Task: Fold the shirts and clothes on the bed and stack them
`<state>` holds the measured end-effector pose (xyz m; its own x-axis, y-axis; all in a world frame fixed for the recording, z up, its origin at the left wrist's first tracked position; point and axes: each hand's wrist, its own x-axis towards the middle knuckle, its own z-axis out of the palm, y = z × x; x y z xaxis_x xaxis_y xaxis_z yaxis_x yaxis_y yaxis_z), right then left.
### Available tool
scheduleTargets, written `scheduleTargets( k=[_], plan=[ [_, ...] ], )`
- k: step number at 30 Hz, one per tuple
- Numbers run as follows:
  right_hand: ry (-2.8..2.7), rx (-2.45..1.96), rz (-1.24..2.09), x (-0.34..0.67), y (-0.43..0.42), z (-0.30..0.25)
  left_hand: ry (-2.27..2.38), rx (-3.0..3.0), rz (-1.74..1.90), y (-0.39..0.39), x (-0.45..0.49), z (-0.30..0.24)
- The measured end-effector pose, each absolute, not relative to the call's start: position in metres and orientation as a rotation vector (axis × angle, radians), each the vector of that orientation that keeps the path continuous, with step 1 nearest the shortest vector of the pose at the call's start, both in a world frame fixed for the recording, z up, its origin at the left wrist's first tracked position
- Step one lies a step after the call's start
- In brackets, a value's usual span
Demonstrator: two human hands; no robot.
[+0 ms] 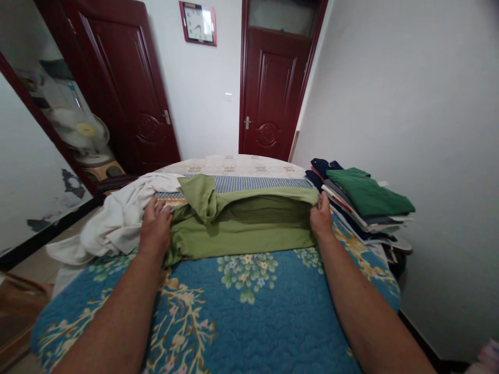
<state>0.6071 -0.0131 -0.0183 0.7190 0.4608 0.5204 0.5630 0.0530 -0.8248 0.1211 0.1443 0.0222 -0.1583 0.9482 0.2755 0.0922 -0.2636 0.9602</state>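
A light green shirt (249, 236) lies across the quilted cover in a long folded strip, with one sleeve flap (200, 195) turned over near its left end. The upper layer bulges up, leaving a dark gap between the layers. At the right end, my right hand (323, 215) is closed, pinching the shirt's edge between thumb and fingers. My left hand (155, 224) rests beside the bunched left end, its fingers apart and its side against the fabric. Whether the left thumb is under the cloth cannot be seen.
A crumpled white cloth (117, 221) lies left of the shirt. On the right stands a stack of folded clothes topped by a green garment (368, 191). Under everything is a blue floral quilted cover (265, 311) on a round-edged table with a patterned tablecloth (241, 163).
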Motion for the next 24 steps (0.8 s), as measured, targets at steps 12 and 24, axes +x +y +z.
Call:
scheduleTargets(
  k=[12, 24],
  plan=[
    [-1.605, -2.02, -0.153, 0.549, -0.024, -0.014, 1.894, 2.223, 0.623, 0.136, 0.105, 0.001],
    [-1.8, -2.194, -0.155, 0.53, -0.008, -0.019, 0.87, 1.192, 1.033, 0.1, 0.097, 0.051]
  ],
)
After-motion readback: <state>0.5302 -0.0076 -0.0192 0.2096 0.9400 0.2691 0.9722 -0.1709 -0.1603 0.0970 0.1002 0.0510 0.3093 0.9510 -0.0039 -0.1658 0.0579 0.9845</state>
